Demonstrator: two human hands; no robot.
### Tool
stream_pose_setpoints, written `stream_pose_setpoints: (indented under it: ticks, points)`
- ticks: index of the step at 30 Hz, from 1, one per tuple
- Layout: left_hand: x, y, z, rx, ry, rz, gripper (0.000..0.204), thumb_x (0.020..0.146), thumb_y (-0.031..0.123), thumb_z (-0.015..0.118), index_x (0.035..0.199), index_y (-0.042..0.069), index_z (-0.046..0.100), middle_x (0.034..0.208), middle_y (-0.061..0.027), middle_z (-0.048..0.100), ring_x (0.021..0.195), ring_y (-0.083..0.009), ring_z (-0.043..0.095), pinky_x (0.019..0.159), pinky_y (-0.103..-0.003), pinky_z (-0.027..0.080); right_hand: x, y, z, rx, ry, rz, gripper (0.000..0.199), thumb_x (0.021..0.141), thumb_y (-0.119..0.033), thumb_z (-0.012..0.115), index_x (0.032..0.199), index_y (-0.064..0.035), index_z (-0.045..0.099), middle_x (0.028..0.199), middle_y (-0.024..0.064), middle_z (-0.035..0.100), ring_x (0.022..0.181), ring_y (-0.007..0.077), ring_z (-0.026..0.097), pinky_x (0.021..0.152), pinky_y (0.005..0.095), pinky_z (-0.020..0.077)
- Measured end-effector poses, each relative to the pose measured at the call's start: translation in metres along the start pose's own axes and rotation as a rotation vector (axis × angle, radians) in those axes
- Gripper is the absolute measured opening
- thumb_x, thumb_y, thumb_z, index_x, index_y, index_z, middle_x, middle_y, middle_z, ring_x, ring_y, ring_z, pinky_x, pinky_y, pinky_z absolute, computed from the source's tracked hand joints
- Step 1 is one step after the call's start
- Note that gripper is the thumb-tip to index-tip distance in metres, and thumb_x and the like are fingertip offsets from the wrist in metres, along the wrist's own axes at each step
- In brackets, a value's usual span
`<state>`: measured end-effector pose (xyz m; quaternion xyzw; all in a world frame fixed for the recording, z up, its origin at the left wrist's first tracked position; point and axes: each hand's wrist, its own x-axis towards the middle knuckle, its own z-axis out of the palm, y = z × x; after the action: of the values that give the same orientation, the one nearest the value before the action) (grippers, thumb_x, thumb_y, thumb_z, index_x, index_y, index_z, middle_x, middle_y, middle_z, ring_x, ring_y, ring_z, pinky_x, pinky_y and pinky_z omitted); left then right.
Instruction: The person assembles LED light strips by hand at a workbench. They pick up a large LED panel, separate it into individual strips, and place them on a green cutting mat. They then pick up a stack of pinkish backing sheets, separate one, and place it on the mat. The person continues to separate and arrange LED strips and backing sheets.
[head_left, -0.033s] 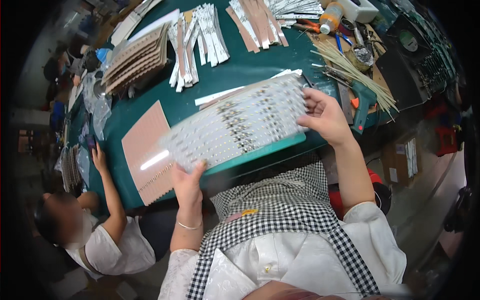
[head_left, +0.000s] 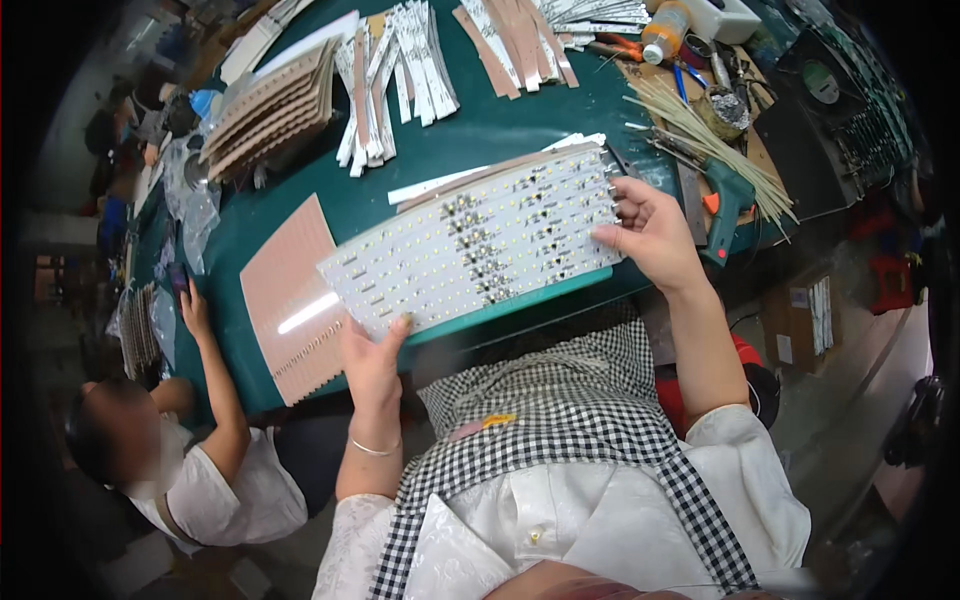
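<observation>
I hold a wide white panel of LED strips (head_left: 480,240) in both hands, tilted over the near edge of a green table (head_left: 480,135). My left hand (head_left: 370,360) grips the panel's lower left corner, thumb on top. On the panel's right end, my right hand (head_left: 650,235) is closed with its fingers spread over the strips. A pinkish-brown board sheet (head_left: 285,290) lies on the table just left of the panel.
Stacks of brown boards (head_left: 275,105) and loose white strips (head_left: 395,70) lie at the back. A green glue gun (head_left: 725,200), thin pale sticks (head_left: 700,130) and a bottle (head_left: 665,30) sit at the right. Another person (head_left: 150,450) sits at lower left, one hand (head_left: 195,310) on the table edge.
</observation>
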<state>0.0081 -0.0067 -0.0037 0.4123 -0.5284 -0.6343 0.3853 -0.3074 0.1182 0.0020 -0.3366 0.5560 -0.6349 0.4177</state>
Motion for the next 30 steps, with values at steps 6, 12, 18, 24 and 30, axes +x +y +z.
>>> stream_pose_setpoints:
  ticks: [6,12,18,24,30]
  points:
    - [0.036,0.010,-0.010,0.090,-0.137,0.096,0.071,0.071,0.012,0.083,0.128,-0.006,0.044,0.119,-0.0156,0.059,0.109,-0.0230,0.059,0.095,-0.035,0.047,0.008,0.000,-0.005,-0.123,-0.003,0.058,0.033,0.078,0.007,0.068,0.108,0.0051,0.056,0.093,0.0088,0.068,0.083,0.0101,0.063,0.072,0.0231,0.0504]
    - [0.052,0.005,-0.001,-0.085,-0.239,-0.002,0.065,0.071,0.008,0.082,0.125,-0.006,0.048,0.115,-0.0155,0.062,0.106,-0.0237,0.061,0.092,-0.036,0.049,0.019,-0.002,-0.006,-0.282,-0.006,0.053,0.032,0.077,0.006,0.070,0.107,0.0047,0.057,0.088,0.0074,0.068,0.078,0.0078,0.062,0.068,0.0209,0.0488]
    - [0.062,0.001,-0.001,-0.084,-0.264,-0.045,0.062,0.071,0.005,0.081,0.123,-0.007,0.049,0.116,-0.0153,0.062,0.104,-0.0229,0.062,0.091,-0.035,0.050,0.020,-0.004,-0.009,-0.268,0.007,0.091,0.033,0.075,0.008,0.069,0.104,0.0029,0.056,0.090,0.0067,0.068,0.077,0.0068,0.062,0.067,0.0189,0.0485]
    - [0.050,0.017,0.007,-0.060,-0.276,-0.090,0.059,0.071,0.004,0.080,0.121,-0.006,0.051,0.112,-0.0151,0.063,0.102,-0.0228,0.063,0.090,-0.035,0.051,0.010,-0.010,-0.020,-0.298,-0.019,0.136,0.037,0.072,0.008,0.073,0.104,0.0024,0.056,0.090,0.0060,0.067,0.080,0.0070,0.061,0.070,0.0201,0.0490]
    - [0.043,0.004,0.005,0.047,-0.235,0.095,0.057,0.070,0.003,0.080,0.120,-0.006,0.051,0.110,-0.0132,0.063,0.101,-0.0204,0.062,0.089,-0.033,0.051,0.005,-0.010,-0.019,-0.325,-0.033,0.058,0.042,0.072,0.008,0.072,0.111,0.0032,0.056,0.093,0.0073,0.067,0.082,0.0098,0.062,0.074,0.0230,0.0503]
